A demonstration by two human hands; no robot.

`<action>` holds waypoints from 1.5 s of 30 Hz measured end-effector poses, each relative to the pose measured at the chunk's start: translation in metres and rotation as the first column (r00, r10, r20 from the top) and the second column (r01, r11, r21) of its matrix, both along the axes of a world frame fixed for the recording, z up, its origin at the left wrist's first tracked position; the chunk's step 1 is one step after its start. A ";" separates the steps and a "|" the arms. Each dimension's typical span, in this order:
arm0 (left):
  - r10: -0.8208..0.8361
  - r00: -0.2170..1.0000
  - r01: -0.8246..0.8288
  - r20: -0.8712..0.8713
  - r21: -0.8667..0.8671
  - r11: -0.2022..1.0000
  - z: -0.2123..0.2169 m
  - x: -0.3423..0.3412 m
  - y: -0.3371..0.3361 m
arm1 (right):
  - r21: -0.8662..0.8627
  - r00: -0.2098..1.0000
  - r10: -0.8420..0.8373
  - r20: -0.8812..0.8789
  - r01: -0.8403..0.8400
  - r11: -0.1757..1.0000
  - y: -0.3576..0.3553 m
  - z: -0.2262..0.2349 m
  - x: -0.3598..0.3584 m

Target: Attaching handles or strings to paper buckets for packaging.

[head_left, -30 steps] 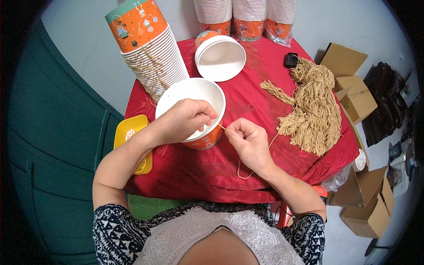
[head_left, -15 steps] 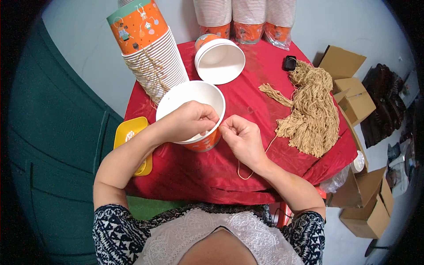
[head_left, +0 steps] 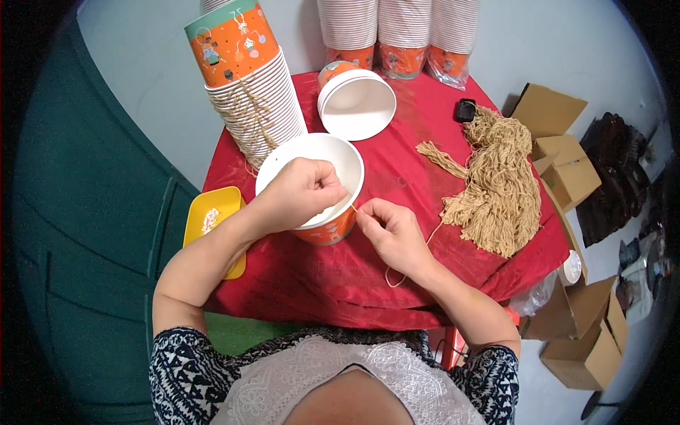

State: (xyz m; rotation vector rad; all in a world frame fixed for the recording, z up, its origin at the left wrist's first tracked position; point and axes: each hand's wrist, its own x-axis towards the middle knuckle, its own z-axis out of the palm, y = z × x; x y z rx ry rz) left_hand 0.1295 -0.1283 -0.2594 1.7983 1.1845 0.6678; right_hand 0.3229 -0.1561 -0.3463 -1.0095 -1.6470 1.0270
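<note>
A paper bucket [head_left: 326, 232], white inside and orange outside, stands upright near the table's front left. My left hand [head_left: 301, 191] is closed over its mouth, fingers curled in by the right side of the rim; whatever they pinch is hidden. Just outside that rim, my right hand [head_left: 389, 230] pinches a thin tan cord [head_left: 397, 285]. A short, taut bit of cord shows between its fingertips and the rim. The cord's other part passes by the right wrist and hangs in a loop below. To the right lies a big bundle of tan cords [head_left: 499, 191].
At the left rises a tall leaning stack of buckets [head_left: 258, 106] with cords draped on it. Behind, another bucket [head_left: 361, 106] lies on its side. A yellow tray [head_left: 195, 216] holds small white bits. Wrapped stacks [head_left: 404, 35] line the wall; cardboard boxes [head_left: 567, 170] stand right.
My left hand has moved slightly left and its fingers have curled in more. My right hand has shifted slightly down, and a bit of cord now shows between it and the rim.
</note>
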 end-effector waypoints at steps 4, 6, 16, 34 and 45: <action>-0.030 0.976 0.025 0.214 0.026 0.999 -0.013 0.004 0.002 | 0.021 0.998 0.044 -0.040 -0.043 0.999 0.004 -0.005 -0.006; -0.098 0.939 0.085 0.330 0.055 0.995 -0.020 0.005 0.003 | 0.029 0.998 0.048 -0.031 -0.047 0.998 0.006 -0.004 -0.007; -0.044 0.948 0.098 0.316 -0.157 0.983 -0.013 0.010 0.004 | 0.030 0.999 0.028 -0.034 -0.027 0.999 0.002 0.006 0.013; -0.071 0.974 0.097 0.215 -0.113 0.989 -0.015 0.011 0.007 | 0.208 1.000 0.011 -0.010 -0.009 0.978 0.012 0.052 0.014; -0.093 0.928 0.170 0.361 -0.188 0.967 -0.012 0.007 0.007 | 0.637 0.926 -0.283 0.251 0.062 0.769 0.011 0.029 0.019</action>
